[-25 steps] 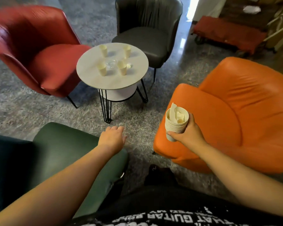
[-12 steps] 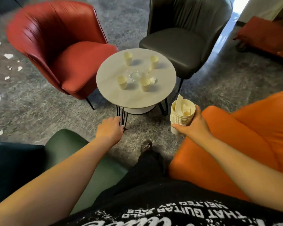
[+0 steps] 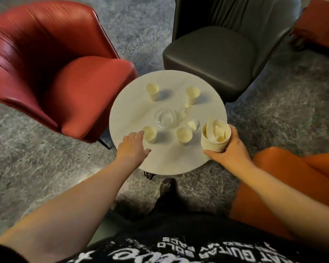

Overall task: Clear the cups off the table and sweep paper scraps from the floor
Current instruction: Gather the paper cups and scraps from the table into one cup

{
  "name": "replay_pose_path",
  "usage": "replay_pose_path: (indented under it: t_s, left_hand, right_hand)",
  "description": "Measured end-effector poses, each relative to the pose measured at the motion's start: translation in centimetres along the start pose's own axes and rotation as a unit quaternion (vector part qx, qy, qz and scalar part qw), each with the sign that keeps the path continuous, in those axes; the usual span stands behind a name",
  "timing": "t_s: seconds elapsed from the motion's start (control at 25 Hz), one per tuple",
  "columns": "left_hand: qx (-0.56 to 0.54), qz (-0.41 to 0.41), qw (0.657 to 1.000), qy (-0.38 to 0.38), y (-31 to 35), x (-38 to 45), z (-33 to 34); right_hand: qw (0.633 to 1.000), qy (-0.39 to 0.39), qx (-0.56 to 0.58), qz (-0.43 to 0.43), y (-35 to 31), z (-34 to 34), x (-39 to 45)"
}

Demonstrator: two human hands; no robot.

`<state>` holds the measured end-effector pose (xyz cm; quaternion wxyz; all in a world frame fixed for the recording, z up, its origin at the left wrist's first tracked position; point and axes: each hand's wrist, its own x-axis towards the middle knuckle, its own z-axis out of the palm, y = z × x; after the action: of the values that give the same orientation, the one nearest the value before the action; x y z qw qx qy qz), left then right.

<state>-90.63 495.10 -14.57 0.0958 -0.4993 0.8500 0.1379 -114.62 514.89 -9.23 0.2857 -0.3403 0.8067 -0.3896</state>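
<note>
Grey speckled floor (image 3: 36, 173) surrounds a round white table (image 3: 171, 164) ringed by red, dark grey and orange chairs. Four single paper cups stand around a glass dish (image 3: 166, 115) at the table's middle. The left hand (image 3: 132, 149), fingers spread, hovers at the near-left edge, just beside the near-left cup (image 3: 150, 134). The right hand (image 3: 231, 150) is wrapped around a stack of cups (image 3: 216, 136) over the near-right edge.
</note>
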Motion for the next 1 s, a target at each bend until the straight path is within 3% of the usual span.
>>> replay_pose_path:
  t_s: [0.2, 0.36, 0.48, 0.6, 0.8, 0.88, 1.0]
  left_hand:
    - [0.006, 0.020, 0.998, -0.062, -0.8, 7.7, 1.9]
    - [-0.013, 0.004, 0.990, -0.143, 0.4, 10.7, 5.0]
    - [-0.043, -0.017, 0.986, -0.160, 1.0, 11.9, 6.5]
    - [-0.089, -0.048, 0.987, -0.125, 2.6, 12.1, 5.8]
    - [-0.218, 0.041, 0.971, 0.092, 8.5, 8.7, 2.8]
    - [-0.214, 0.079, 0.969, 0.096, 11.0, 7.6, 2.9]
    - [-0.143, 0.074, 0.987, 0.000, 13.3, 8.0, 4.6]
  right_hand:
    - [0.999, 0.014, 0.005, 0.035, -0.5, 1.5, 6.6]
    - [0.997, 0.007, 0.004, 0.074, 1.4, 2.3, 9.5]
    - [0.996, -0.007, 0.003, 0.087, 2.9, 2.3, 11.4]
    - [0.996, -0.029, -0.003, 0.083, 3.7, 2.0, 13.2]
    - [0.995, -0.060, -0.002, 0.077, 3.9, 0.7, 15.3]
    - [0.995, -0.069, 0.007, 0.075, 4.1, 0.0, 15.9]
    - [0.993, -0.085, 0.020, 0.076, 4.9, -0.9, 16.3]
